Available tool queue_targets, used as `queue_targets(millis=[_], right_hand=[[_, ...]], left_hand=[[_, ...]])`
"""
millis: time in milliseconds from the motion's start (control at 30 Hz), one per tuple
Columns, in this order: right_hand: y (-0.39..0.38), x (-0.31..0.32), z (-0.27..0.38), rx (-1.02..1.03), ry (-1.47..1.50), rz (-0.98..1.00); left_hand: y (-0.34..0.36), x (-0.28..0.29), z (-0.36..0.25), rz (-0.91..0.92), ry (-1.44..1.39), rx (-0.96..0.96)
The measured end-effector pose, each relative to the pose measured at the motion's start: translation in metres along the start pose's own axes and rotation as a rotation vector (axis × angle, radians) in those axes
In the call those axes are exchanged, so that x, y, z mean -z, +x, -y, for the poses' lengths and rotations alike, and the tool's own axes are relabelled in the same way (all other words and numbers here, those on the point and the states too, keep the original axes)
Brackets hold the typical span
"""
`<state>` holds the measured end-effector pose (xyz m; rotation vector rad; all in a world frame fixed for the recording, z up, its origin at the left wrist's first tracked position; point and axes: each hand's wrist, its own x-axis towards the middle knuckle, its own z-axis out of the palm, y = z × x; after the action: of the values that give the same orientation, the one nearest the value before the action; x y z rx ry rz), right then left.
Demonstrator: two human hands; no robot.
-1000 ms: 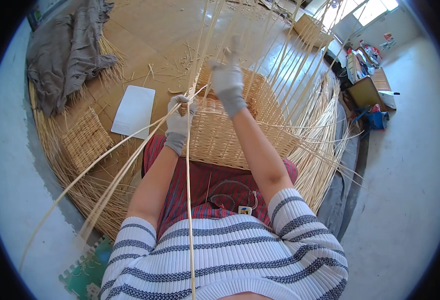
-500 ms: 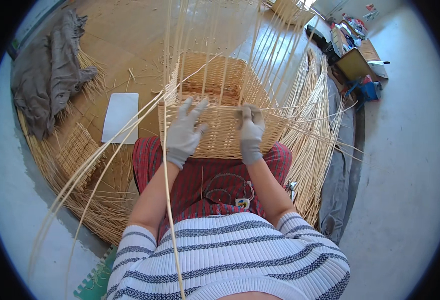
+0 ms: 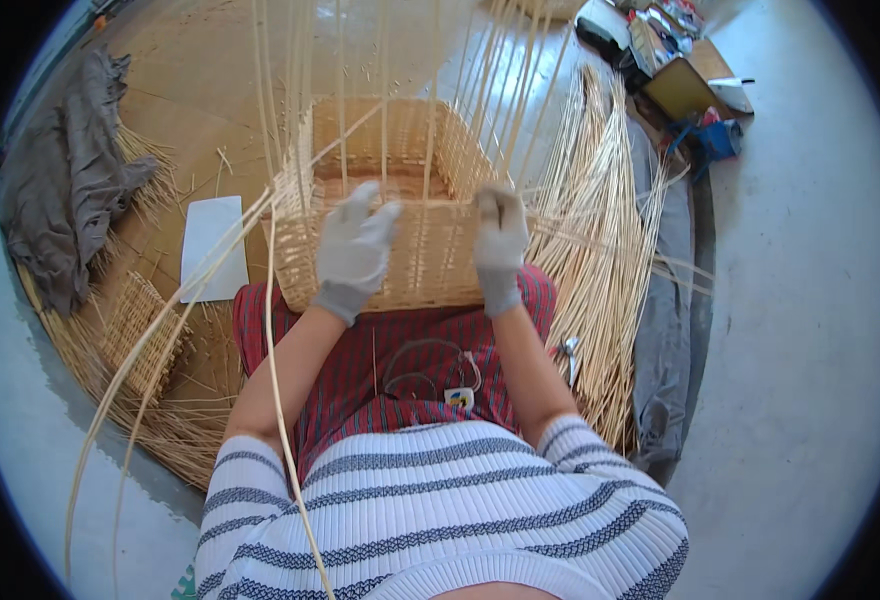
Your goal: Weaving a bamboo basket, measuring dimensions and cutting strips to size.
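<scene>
A pale wicker basket with tall upright stakes rests on my lap, its hollow showing on the far side of the near wall. My left hand, in a light grey work glove, lies against the left of the near wall. Its fingers are apart and reach up to the rim among the stakes. At the right end of that rim my right hand, gloved alike, has its fingers closed on a wicker strand; motion blurs the fingertips. Long loose strands stick out from the basket's left corner. Blurred strands trail off right.
A thick bundle of wicker rods lies to the right on grey cloth. On the left are a white sheet, a small woven piece, more rods and a dark cloth. A blue object stands beyond, near a cluttered box.
The whole scene has shifted left in view. Both hands stay near the rim; the right one remains closed. The strands right of it have swung and blurred.
</scene>
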<state>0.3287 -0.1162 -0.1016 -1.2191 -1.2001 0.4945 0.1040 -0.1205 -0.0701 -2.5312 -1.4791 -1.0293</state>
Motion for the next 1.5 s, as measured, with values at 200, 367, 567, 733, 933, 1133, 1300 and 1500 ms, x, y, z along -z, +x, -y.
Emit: queue_targets(millis=[200,367,567,733,933,1133,1300,1500], right_hand=[[0.066,-0.015,0.074,0.127,-0.032,0.115],[-0.036,0.088,0.008,-0.285,0.061,-0.310],[-0.053,-0.038,0.085,-0.065,0.064,0.266],[0.016,-0.172,0.068,-0.145,-0.027,0.451],[0.033,-0.250,0.048,-0.792,0.109,0.348],[-0.002,-0.256,0.066,-0.242,0.409,0.074],[-0.001,-0.235,0.092,-0.139,0.448,0.170],[-0.007,-0.185,0.081,0.300,0.257,0.268]], left_hand=[[0.017,-0.038,-0.054,0.267,0.114,0.115],[0.023,-0.040,-0.052,0.350,0.276,-0.013],[-0.025,-0.017,-0.011,0.053,-0.305,0.040],[-0.077,0.011,0.042,-0.273,-0.165,0.503],[-0.083,0.040,0.059,-0.190,-0.294,0.411],[-0.071,0.058,0.088,0.024,0.173,0.413],[-0.059,0.056,0.101,0.238,0.123,0.517],[-0.071,0.045,0.108,0.119,-0.003,0.463]])
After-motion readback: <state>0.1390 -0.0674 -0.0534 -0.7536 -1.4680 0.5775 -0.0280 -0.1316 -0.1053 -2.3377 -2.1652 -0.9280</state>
